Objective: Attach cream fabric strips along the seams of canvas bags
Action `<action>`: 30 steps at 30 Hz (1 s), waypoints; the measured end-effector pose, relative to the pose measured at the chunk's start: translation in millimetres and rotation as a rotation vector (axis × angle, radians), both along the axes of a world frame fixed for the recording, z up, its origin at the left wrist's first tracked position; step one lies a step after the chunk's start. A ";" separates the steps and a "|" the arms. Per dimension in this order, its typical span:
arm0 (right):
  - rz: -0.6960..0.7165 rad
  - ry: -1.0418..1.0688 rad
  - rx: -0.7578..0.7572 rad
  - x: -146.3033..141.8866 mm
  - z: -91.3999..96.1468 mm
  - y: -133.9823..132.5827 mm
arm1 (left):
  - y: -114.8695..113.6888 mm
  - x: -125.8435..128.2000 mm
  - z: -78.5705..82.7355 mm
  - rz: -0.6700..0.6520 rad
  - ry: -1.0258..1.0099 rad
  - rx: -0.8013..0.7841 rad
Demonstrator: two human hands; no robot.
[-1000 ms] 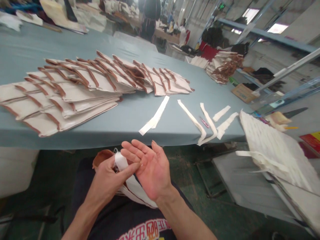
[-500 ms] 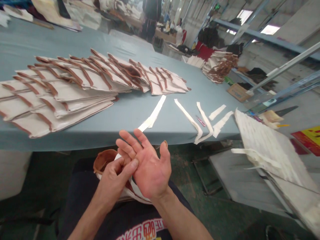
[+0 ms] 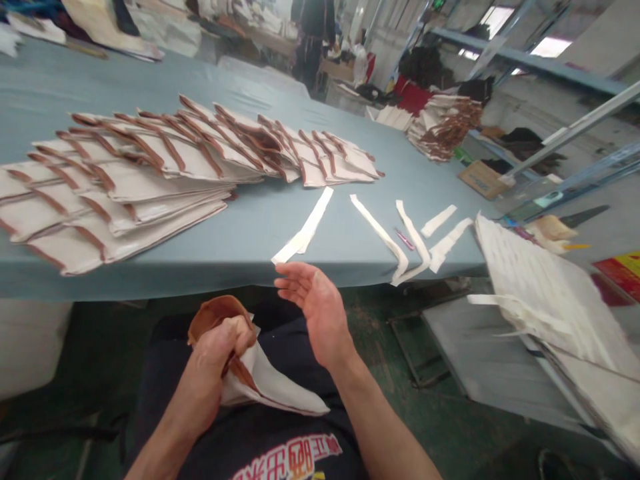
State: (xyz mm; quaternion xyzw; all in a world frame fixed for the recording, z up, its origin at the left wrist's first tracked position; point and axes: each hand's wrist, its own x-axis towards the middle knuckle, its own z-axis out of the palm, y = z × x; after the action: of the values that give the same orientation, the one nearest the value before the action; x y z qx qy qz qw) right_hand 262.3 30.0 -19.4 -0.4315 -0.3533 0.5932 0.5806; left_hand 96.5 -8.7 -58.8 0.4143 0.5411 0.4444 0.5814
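My left hand is closed around a white fabric piece with brown edging, which rests on my lap. A brown rounded end of it stands up above my knuckles, and its pale tail points to the right. My right hand holds nothing; its fingers are slightly curled, thumb apart, at the table's front edge. Just beyond its fingertips lies a pale strip, one end at the edge. Whether the fingertips touch that strip I cannot tell.
Overlapping white pieces with brown trim cover the left of the blue-green table. More pale strips and a small pink tool lie to the right. A side stand holds white material. A person stands far back.
My hands have parted. The left went from pinching at my right hand's fingers to gripping the fabric piece; the right turned from palm-up and moved slightly right.
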 end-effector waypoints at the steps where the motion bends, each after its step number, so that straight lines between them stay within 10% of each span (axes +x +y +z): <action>1: -0.025 -0.202 0.033 6.2 -4.6 -1.5 | -0.4 -1.5 0.6 -0.008 -0.035 -0.015; 4: 0.069 -0.531 0.029 17.1 -19.5 -14.1 | -2.9 -8.3 2.7 -0.009 -0.114 -0.052; 8: 0.276 -0.422 -0.068 14.5 -34.7 -37.0 | -6.8 -16.2 2.8 0.004 -0.172 -0.105; 30: 0.416 -0.121 -0.385 -11.6 -79.0 -68.3 | -18.1 -29.5 1.0 0.350 -0.538 -0.102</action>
State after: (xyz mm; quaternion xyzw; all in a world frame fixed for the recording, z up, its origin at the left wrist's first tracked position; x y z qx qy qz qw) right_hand 250.7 -38.2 -98.5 -0.4866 -0.3493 0.7287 0.3319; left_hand 67.0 -26.8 -57.8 0.1530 0.4524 0.6035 0.6385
